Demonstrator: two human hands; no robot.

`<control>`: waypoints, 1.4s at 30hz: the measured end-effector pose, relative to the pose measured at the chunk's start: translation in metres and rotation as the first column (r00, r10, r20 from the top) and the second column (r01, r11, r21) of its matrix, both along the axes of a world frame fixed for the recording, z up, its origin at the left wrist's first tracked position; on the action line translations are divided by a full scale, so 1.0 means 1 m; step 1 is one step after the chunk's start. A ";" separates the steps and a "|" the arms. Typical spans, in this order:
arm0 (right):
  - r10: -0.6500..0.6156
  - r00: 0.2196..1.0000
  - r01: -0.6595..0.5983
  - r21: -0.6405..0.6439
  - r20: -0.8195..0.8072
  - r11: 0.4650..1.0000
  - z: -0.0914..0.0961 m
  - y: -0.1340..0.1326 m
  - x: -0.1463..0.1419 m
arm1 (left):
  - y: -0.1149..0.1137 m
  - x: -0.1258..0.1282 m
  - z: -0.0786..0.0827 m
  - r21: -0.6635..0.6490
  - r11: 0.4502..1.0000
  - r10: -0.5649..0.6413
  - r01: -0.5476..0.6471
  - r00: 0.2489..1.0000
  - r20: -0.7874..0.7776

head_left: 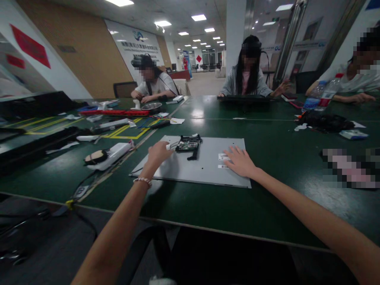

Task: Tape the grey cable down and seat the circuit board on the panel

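Left hand point(158, 153) is held over the grey panel point(208, 174), fingers closed on a small white piece point(169, 147). Right hand point(241, 161) is laid flat on the panel, fingers spread, beside white labels point(223, 157). The circuit board point(188, 143) is found just right of the left hand, long axis crosswise, with the right hand farther off. Beyond, the green surface point(267, 130) is shared by seated people.
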State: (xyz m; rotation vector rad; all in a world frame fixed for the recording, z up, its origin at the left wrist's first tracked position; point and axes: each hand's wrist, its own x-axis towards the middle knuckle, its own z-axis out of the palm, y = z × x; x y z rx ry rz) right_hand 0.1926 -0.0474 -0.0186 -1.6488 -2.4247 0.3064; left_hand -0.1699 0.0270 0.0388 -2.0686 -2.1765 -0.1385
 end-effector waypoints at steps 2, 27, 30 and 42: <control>-0.002 1.000 0.002 0.008 -0.004 1.000 -0.001 0.001 -0.001 | 0.002 -0.020 0.001 -0.025 1.000 -0.003 0.005 0.999 0.052; -0.007 1.000 0.007 -0.005 0.002 1.000 0.005 0.002 -0.003 | 0.102 0.042 -0.017 0.202 0.967 -0.194 0.154 0.962 0.195; -0.016 0.999 0.015 0.007 0.030 1.000 0.005 0.001 -0.003 | 0.084 0.027 -0.014 0.292 0.957 -0.084 0.007 0.964 0.252; 0.004 1.000 -0.003 -0.051 0.025 0.999 0.007 -0.016 0.004 | 0.036 -0.040 -0.028 0.066 0.958 0.229 -0.278 0.887 0.401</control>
